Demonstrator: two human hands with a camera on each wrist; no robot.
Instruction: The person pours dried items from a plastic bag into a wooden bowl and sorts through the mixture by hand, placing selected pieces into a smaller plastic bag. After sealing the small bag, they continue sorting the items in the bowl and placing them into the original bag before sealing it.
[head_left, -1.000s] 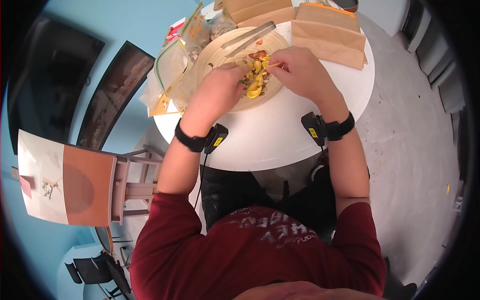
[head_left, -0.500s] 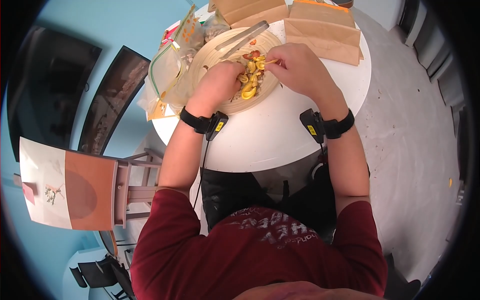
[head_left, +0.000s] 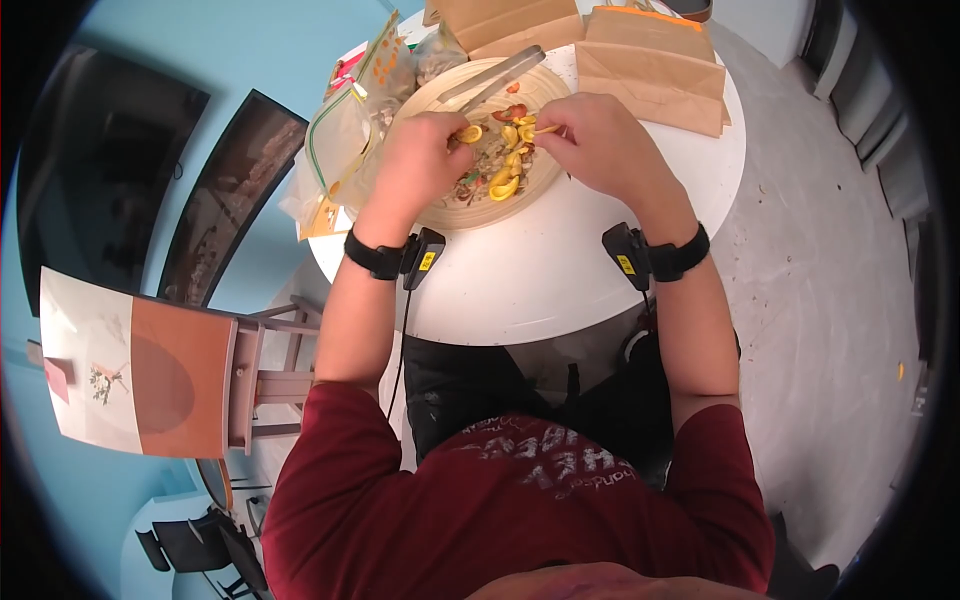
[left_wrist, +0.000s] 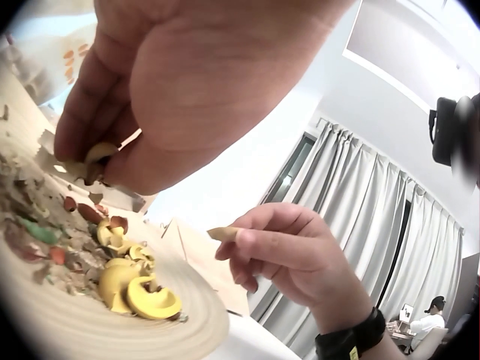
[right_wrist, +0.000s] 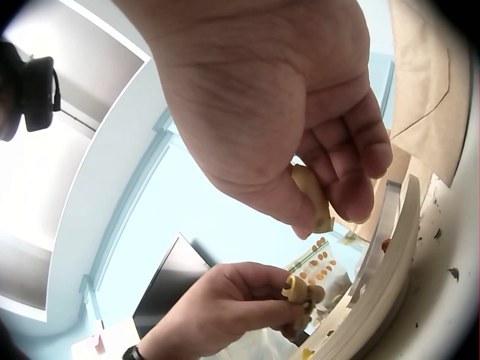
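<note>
On a round woven plate (head_left: 540, 185) lie yellow curled pieces (head_left: 505, 186), red bits and brownish shredded scraps. My left hand (head_left: 422, 165), over the plate's left part, pinches a small yellow curled piece (head_left: 469, 134) between thumb and fingers; brownish bits show beside it in the right wrist view. Across from it, my right hand (head_left: 600, 140) pinches a pale yellow piece (right_wrist: 310, 196) between thumb and fingertips, above the plate's right edge. Metal tongs (head_left: 492, 78) rest across the plate's far side.
Brown paper bags (head_left: 650, 75) stand at the back of the white round table (head_left: 500, 290). Clear zip bags (head_left: 345, 135) stand left of the plate, one open. A few dark crumbs lie on the table right of the plate.
My left hand has lifted from the heap and moved left with a yellow piece now visible in its fingers. The right hand keeps its pale piece, nearly in place.
</note>
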